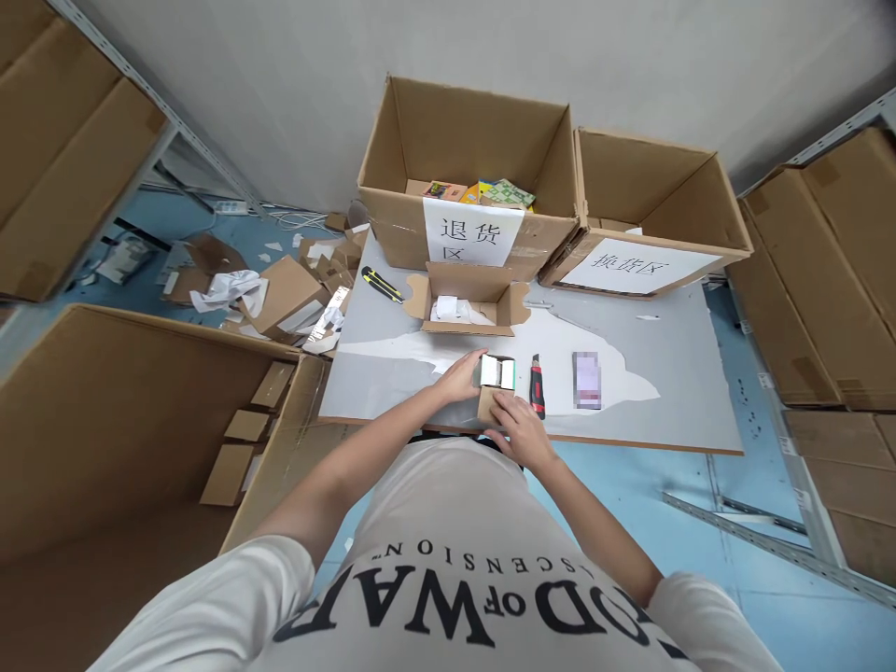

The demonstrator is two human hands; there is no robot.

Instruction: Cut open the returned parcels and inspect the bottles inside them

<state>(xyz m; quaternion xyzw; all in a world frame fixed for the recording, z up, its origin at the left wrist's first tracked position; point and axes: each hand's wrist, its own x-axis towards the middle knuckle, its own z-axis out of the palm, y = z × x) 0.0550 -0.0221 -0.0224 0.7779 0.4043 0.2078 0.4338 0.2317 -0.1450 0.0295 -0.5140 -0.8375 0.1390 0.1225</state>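
Observation:
A small cardboard box point(486, 403) sits near the table's front edge, its top open, with white flaps or a white inner box point(497, 371) and a thin green edge showing inside. My left hand point(460, 377) grips the box's left side. My right hand point(523, 431) presses its fingers on the near right part of the same box. Just right of it lies a red and black utility knife point(537, 387). Behind it stands an open brown carton point(468, 329) with white paper and a small white block inside. The undersides of my fingers are hidden.
At the back stand two large cartons with paper signs, one left point(399, 224) and one right point(732, 245). A yellow-black utility knife point(382, 284) and a blurred purple card-like item point(586, 381) lie on the table point(672, 373). A big open carton point(140, 411) stands left, beside heaped cardboard scraps point(284, 289).

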